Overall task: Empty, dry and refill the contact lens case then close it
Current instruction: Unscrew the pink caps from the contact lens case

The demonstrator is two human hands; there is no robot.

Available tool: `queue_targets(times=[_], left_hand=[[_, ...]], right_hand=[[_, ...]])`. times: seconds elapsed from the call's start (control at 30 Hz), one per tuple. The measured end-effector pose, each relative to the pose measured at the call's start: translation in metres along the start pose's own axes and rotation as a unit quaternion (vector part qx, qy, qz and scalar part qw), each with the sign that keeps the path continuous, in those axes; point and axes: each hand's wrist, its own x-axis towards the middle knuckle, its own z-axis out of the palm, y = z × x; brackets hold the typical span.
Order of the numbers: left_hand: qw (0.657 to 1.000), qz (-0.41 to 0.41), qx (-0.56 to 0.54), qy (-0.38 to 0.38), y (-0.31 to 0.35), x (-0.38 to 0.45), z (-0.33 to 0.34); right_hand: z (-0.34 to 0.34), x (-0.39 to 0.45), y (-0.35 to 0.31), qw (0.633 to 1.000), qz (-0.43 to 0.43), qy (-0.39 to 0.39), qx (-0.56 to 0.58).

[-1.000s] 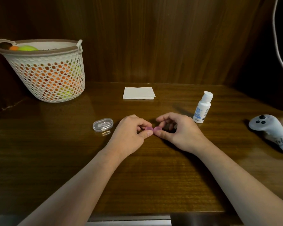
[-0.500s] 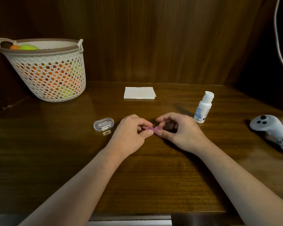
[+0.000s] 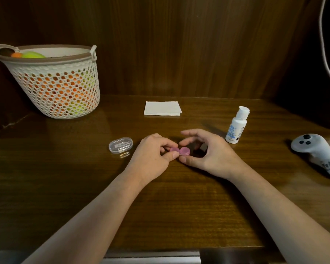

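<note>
Both forearms reach in from the near edge of the table (image 3: 65, 187) and meet at its middle. The left hand (image 3: 152, 159) pinches the left end of the pink contact lens case (image 3: 180, 151) between thumb and curled fingers. The right hand (image 3: 208, 153) arches loosely around the right cap, fingers spread and lifted, thumb by the cap's near side. A clear small box (image 3: 120, 144) sits just left; the solution bottle (image 3: 237, 125) stands to the right, the folded tissue (image 3: 162, 108) toward the far edge.

The left hand (image 3: 151, 157) pinched the small pink plastic contact lens case (image 3: 180, 151) on the dark wooden table (image 3: 65, 178); the right hand (image 3: 211, 155) hovered beside it, fingers loosely curved.
</note>
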Motion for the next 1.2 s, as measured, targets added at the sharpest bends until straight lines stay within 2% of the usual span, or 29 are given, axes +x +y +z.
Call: queue_targets(times=[0.1, 0.27, 0.4, 0.57, 0.7, 0.87, 1.03, 1.2], left_hand=[[1.0, -0.001, -0.002, 0.004, -0.0004, -0.0002, -0.0001], [1.0, 0.002, 0.001, 0.004, 0.0, -0.0012, 0.0007], [1.0, 0.002, -0.002, 0.005, 0.0, -0.0007, 0.0], [1.0, 0.001, -0.003, 0.008, 0.0, -0.0008, 0.0008], [1.0, 0.003, -0.001, 0.01, -0.0015, -0.0007, 0.001], [1.0, 0.002, 0.0, 0.009, -0.0013, 0.0003, 0.0013], [1.0, 0.003, -0.002, 0.008, -0.0011, 0.0003, 0.0017], [1.0, 0.009, 0.006, 0.009, -0.0013, -0.0004, 0.0009]], right_hand=[[0.0007, 0.0004, 0.0017, 1.0, 0.016, 0.026, 0.001], [0.0009, 0.0004, 0.0018, 1.0, 0.01, 0.006, 0.008], [0.0006, 0.001, 0.0008, 0.999, 0.027, 0.028, -0.001], [0.0003, -0.0008, -0.004, 1.0, 0.014, 0.0, -0.003], [-0.0007, -0.0009, -0.0047, 1.0, 0.025, 0.016, -0.008], [-0.001, -0.0005, -0.0031, 1.0, 0.012, -0.003, -0.006], [-0.0004, 0.0011, 0.0004, 1.0, 0.022, 0.019, -0.006], [0.0002, 0.0003, 0.0013, 1.0, 0.004, 0.003, -0.001]])
